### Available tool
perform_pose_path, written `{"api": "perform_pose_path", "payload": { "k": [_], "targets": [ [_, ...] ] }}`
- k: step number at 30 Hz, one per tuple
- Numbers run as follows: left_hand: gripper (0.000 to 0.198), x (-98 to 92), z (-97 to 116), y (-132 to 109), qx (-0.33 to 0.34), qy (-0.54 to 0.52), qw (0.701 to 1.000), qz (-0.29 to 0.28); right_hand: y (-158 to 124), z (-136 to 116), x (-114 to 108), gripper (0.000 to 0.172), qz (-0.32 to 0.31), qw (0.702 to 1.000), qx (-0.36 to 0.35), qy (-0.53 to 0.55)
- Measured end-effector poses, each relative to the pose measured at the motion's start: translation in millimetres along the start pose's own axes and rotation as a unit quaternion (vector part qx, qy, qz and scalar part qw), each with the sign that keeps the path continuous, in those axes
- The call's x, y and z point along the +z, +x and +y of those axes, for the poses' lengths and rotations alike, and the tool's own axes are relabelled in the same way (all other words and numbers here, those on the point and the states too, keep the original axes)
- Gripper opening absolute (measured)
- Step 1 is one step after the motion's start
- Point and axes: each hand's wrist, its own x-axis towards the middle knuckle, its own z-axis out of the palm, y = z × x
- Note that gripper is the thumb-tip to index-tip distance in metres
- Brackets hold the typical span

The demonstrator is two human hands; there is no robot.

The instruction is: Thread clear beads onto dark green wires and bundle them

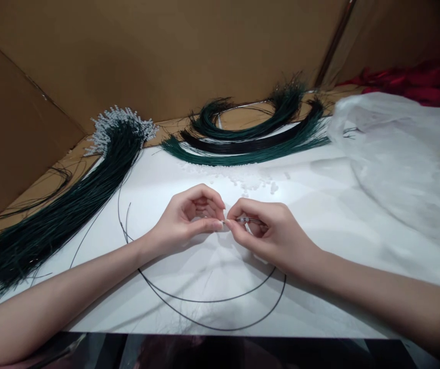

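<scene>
My left hand (193,218) and my right hand (270,223) meet above the white tabletop, thumb and forefinger of each pinched together. Between the fingertips runs a short bit of thin dark wire (253,220), with small whitish beads on it inside my right hand. The left fingertips close on its tip; whether a bead is also in them is hidden. Two long dark strands (220,301) curve below my hands, from under the right one round beneath my left wrist. Just beyond my hands lies a scatter of small white beads (248,177).
On the left lies a thick bundle of dark green wires (74,195) with white beaded tips (108,130). Curved bundles of green and black wire (251,148) lie at the back. A crumpled clear plastic bag (393,148) covers the right side. Cardboard walls (189,51) enclose the back; red material (412,84) lies far right.
</scene>
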Motion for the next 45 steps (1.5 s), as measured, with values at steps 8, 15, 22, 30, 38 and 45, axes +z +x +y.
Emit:
{"api": "perform_pose_path", "payload": {
  "k": [8,15,22,30,38,45],
  "targets": [
    [0.024,0.4,-0.6,1.2,-0.010,0.017,1.000,-0.001,0.4,-0.1,0.0,0.011,0.006,1.000,-0.003,-0.030],
    [0.025,2.9,-1.2,1.6,0.012,0.019,1.000,0.018,-0.1,1.9,2.7,0.010,0.011,0.998,0.008,-0.065],
    [0.024,2.9,-0.7,1.3,0.027,0.027,0.999,0.011,1.0,2.6,2.8,0.010,0.022,0.997,0.030,-0.061],
    [0.022,1.6,-0.9,-0.7,0.032,0.018,0.999,-0.002,-0.1,0.7,0.2,0.008,0.019,0.996,0.082,-0.035],
    [0.021,0.1,-0.9,1.0,0.028,-0.018,0.999,-0.010,1.5,-0.3,0.7,0.008,0.022,0.996,0.082,-0.029],
    [0.023,2.3,-1.0,1.5,0.022,0.002,1.000,0.003,-0.1,-0.6,0.7,0.009,0.015,0.996,0.083,-0.030]
  ]
}}
